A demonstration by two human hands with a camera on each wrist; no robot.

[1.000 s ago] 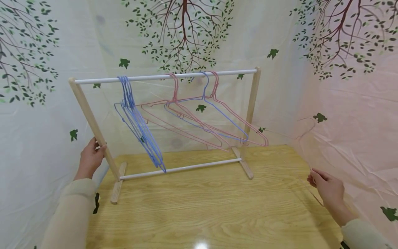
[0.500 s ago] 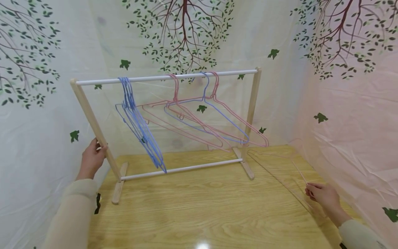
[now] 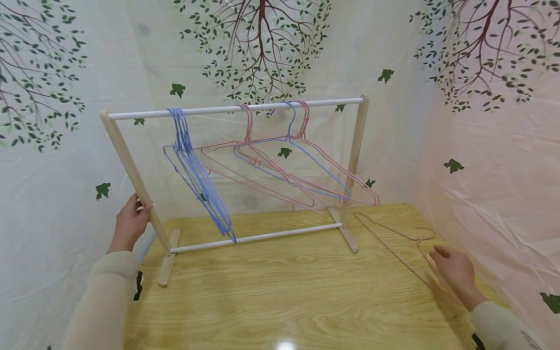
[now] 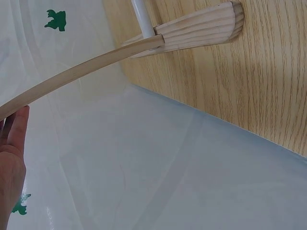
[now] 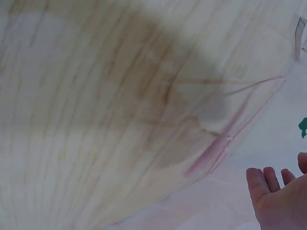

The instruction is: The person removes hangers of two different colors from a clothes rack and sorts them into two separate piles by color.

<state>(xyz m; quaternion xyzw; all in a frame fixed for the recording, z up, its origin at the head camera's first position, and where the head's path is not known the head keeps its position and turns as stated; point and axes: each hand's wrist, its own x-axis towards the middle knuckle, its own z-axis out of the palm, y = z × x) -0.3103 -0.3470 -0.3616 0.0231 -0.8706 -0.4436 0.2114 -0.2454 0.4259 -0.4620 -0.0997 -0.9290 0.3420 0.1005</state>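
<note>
In the head view my left hand [image 3: 131, 224] holds the left wooden post [image 3: 136, 180] of a small clothes rack, thumb in front. The left wrist view shows its fingers [image 4: 18, 127] against that post. A pink wire hanger [image 3: 392, 252] lies flat on the right side of the table. Just above its near end is my right hand [image 3: 455, 274], holding nothing. In the right wrist view the fingers [image 5: 257, 184] are loosely extended, apart from the blurred pink hanger [image 5: 228, 139].
Several blue hangers [image 3: 201, 187] hang bunched at the left of the rack's white rail [image 3: 210, 111]. Pink hangers [image 3: 249, 127] and one blue hanger [image 3: 321, 165] hang farther right. The rack's feet [image 3: 343, 233] stand on the wooden table [image 3: 262, 291]. Leaf-printed sheets [image 3: 481, 194] surround it.
My right hand has lowered the pink hanger onto the table at the right and let go of it. The left hand stays on the post.
</note>
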